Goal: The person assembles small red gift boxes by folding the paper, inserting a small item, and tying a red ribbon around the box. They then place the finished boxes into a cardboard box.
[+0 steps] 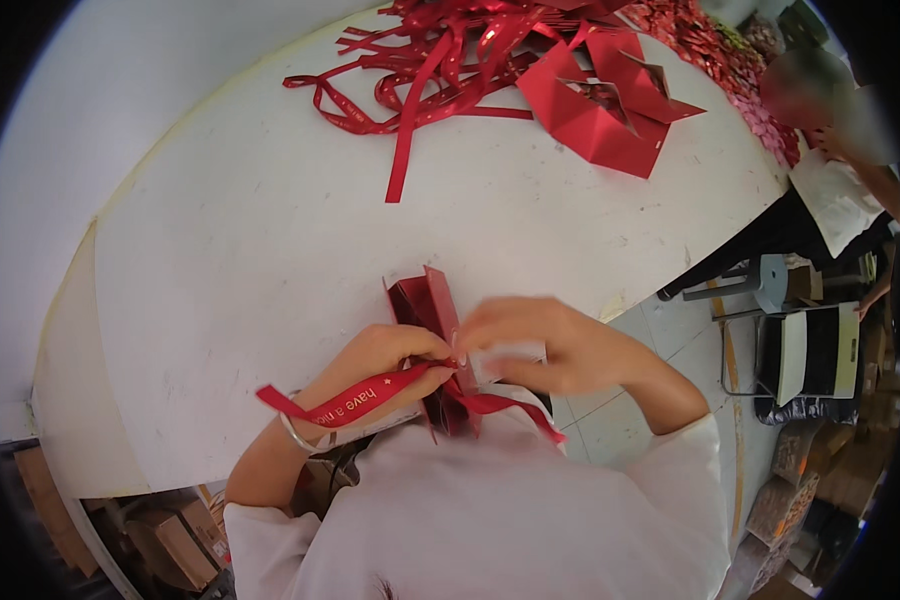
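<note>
A small folded red card box [425, 305] stands close to my body at the table's near edge, its upper end showing open. A printed red satin ribbon [355, 402] crosses the box, one tail lying over my left wrist and the other hanging to the right. My left hand [395, 355] pinches the ribbon at the middle of the box. Against that same spot, my right hand [545, 340] has its fingers curled, fingertips meeting those of the left. What sits between the right fingertips is hidden; something pale and translucent shows beside them.
On the white table [270, 260], a heap of loose red ribbons [440, 70] lies at the far side, beside folded red card boxes [610, 110]. Many small red pieces [700, 50] pile behind. To the right are a person [840, 190], a stool [765, 285] and a folding chair [800, 350].
</note>
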Demonstrator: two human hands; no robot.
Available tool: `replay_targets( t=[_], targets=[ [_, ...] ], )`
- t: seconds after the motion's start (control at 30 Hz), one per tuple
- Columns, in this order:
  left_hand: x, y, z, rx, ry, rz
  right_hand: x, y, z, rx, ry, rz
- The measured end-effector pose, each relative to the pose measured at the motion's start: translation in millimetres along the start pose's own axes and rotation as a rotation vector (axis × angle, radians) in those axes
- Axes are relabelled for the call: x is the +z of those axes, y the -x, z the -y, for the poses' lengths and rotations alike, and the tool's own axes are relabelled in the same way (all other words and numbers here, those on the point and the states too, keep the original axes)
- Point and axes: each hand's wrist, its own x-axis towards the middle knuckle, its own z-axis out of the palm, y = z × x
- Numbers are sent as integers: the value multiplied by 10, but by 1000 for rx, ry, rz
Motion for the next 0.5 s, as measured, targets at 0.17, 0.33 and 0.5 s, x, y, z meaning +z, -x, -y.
replay_targets(
  t=[0.17,0.33,0.5],
  targets=[
    [74,-22,93,226,-217,-125,273,-220,-468,-106,-201,-332],
    [288,69,386,636,-696,-680,294,-256,-436,-50,-270,-286],
    [383,83,574,636,-448,-829,263,-283,-494,-62,-203,-193]
  ],
)
